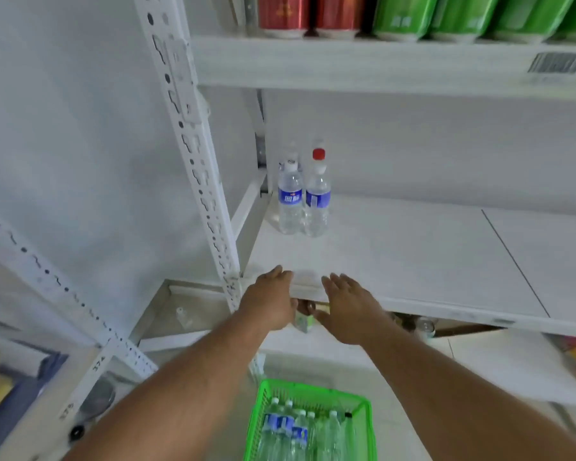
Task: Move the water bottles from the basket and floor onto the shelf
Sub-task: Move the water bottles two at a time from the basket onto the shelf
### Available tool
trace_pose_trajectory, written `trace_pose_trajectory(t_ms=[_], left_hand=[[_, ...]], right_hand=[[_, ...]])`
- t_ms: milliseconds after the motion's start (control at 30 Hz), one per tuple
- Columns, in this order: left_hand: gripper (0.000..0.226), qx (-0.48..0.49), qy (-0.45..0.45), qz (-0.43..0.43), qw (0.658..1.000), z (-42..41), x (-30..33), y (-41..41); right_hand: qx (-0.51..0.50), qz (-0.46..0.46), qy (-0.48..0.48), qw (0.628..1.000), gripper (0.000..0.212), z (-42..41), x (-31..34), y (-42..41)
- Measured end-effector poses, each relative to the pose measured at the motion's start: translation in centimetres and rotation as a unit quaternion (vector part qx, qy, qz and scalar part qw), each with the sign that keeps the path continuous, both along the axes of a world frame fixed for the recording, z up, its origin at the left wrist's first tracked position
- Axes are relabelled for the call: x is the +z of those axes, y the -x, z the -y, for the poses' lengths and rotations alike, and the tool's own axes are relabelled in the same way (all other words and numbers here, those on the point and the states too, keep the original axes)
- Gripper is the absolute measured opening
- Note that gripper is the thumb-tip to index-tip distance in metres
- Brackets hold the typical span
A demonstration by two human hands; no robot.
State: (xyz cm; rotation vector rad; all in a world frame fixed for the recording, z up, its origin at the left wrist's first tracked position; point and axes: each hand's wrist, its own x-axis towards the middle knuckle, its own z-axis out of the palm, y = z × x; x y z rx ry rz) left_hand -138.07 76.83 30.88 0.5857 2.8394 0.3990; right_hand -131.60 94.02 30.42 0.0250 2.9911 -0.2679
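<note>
Two empty hands, left hand (269, 301) and right hand (348, 309), fingers straight, mid-frame at the shelf (413, 261) edge. Bottles on shelf (303, 197) upper centre, more in the basket (308, 424) at bottom. Risk: knocking upright bottles when placing neighbours.

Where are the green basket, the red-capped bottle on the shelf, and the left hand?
green basket (363, 424): head view, right rim.
red-capped bottle (317, 197): head view, blue label.
left hand (270, 301): head view, back of the hand.
</note>
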Motion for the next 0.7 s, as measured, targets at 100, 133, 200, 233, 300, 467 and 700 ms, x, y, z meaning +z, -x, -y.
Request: trace_pose_trajectory(t_ms=[100,133,200,233,300,467,700], left_hand=[[0.060,0.002,0.010,0.009,1.000,0.1,-1.3,-4.2],[0.061,0.001,0.021,0.017,1.000,0.1,-2.0,-5.8],[0.064,0.004,0.046,0.042,0.998,0.0,-3.6,-8.8],[0.066,0.008,0.053,0.056,0.997,0.0,-4.4,-10.2],[0.066,0.017,0.055,0.086,0.995,0.0,-6.0,-12.7],[0.067,0.033,0.066,0.158,0.985,0.5,-9.7,-16.7],[0.069,0.077,0.045,0.242,0.966,2.4,-14.9,-16.4]], right_hand=[[0.020,0.008,-0.005,1.000,0.080,-0.2,-1.6,-4.3],[0.017,0.018,-0.005,1.000,0.080,-0.3,-2.4,-5.9],[0.012,0.041,-0.005,0.999,0.079,-0.8,-4.2,-8.8],[0.011,0.058,0.001,0.998,0.080,-1.2,-5.1,-10.2],[0.004,0.097,0.023,0.995,0.080,-1.9,-6.6,-12.6],[-0.023,0.166,0.051,0.984,0.080,-3.1,-9.1,-16.7],[-0.065,0.220,0.068,0.971,0.076,-2.9,-12.7,-18.1]])
